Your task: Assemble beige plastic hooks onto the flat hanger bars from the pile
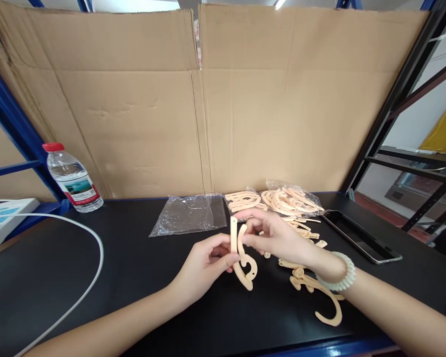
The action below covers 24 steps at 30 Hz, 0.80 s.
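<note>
My left hand [208, 265] is closed around a long, slightly bent beige hanger arm [234, 237], which stands nearly upright with a small hole near its top. Right beside it, my right hand [273, 235] pinches a curved beige hanger hook [250, 265] by its upper end. The hook's rounded lower part has a small hole and lies close against the arm; whether the two are joined I cannot tell. Under and beyond my right wrist, several loose beige hanger parts lie on the black table, among them a large hook [334, 315] nearest me.
Behind my hands lie an empty clear plastic bag [189, 215] and bags of beige parts [292, 199]. A tablet-like dark device [360, 237] rests at the right. On the left are a water bottle [78, 183], a power strip [11, 218] and a white cable [101, 253]. Cardboard [134, 124] walls the back.
</note>
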Motion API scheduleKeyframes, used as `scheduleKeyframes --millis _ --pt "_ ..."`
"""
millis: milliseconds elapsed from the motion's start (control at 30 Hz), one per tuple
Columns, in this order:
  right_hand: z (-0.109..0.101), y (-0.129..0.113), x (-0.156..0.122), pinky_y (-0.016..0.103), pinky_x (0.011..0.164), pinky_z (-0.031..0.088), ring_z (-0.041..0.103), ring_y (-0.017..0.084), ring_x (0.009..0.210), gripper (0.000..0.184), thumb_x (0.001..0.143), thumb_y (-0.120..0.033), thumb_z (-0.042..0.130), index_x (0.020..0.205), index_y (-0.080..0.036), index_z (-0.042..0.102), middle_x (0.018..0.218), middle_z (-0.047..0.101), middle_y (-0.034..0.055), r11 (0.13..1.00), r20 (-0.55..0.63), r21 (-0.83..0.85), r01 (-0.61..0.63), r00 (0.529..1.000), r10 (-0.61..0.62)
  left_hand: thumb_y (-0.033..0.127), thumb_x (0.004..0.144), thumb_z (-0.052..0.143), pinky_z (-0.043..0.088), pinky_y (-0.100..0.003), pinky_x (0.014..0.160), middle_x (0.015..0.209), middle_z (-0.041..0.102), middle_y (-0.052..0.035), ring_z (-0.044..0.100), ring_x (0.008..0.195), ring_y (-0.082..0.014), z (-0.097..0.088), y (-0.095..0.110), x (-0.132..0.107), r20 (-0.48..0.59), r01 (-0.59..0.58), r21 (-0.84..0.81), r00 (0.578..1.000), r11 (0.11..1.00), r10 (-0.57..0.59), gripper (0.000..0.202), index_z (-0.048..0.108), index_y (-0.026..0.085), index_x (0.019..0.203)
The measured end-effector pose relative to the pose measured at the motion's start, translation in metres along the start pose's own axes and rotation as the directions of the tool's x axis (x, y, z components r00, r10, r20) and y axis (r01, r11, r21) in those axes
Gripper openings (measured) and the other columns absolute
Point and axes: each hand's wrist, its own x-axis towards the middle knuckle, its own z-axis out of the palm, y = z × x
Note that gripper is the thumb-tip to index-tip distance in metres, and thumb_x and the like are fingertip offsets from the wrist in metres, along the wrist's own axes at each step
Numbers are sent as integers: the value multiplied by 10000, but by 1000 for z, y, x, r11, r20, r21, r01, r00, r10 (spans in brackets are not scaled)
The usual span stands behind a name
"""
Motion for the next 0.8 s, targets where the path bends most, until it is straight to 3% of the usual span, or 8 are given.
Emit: scheduleKeyframes --millis 67,133,333,567,700,800 --pt "9 5 -2 199 496 446 539 89 579 528 790 -231 678 1269 -224 456 744 622 -27 986 65 156 -57 997 47 305 853 620 506 -253 672 854 688 -37 630 760 -155 3 1 -4 22 -1 6 1000 1000 1 157 650 167 923" --pt "14 7 -5 221 540 481 568 95 594 542 790 -222 680 1272 -207 434 767 651 -11 964 91 247 -100 993 80 312 865 608 503 -250 683 881 702 -41 644 787 -163 5 3 -7 34 0 18 999 1000 0 158 659 171 916" --pt "1 0 -8 246 590 489 593 107 620 373 862 -267 592 1210 -168 501 751 667 15 967 88 211 -139 988 123 314 843 635 520 -243 676 826 679 -27 641 769 -153 5 -1 -11 28 87 -45 996 995 -86 163 652 164 905" --pt "-39 3 -4 256 630 463 558 108 637 228 844 -325 606 1003 -165 643 731 645 15 995 -140 26 -92 986 95 294 772 730 558 -259 731 827 635 -2 667 816 -159 -3 -1 -9 -81 190 -268 972 944 -219 209 570 167 816" --pt "-76 3 -3 260 606 441 531 113 617 270 824 -375 610 976 -156 650 714 631 16 987 -245 -106 -117 965 88 298 791 714 556 -244 763 866 616 0 652 858 -151 -7 -3 -9 -89 183 -288 972 940 -217 166 615 173 835" --pt "-108 4 -8 255 546 405 531 123 596 306 815 -396 588 985 -151 658 714 638 24 921 -325 -328 -211 941 100 314 793 708 546 -229 767 825 607 -8 639 839 -146 -9 -8 -8 -81 198 -257 971 946 -226 173 635 158 776"
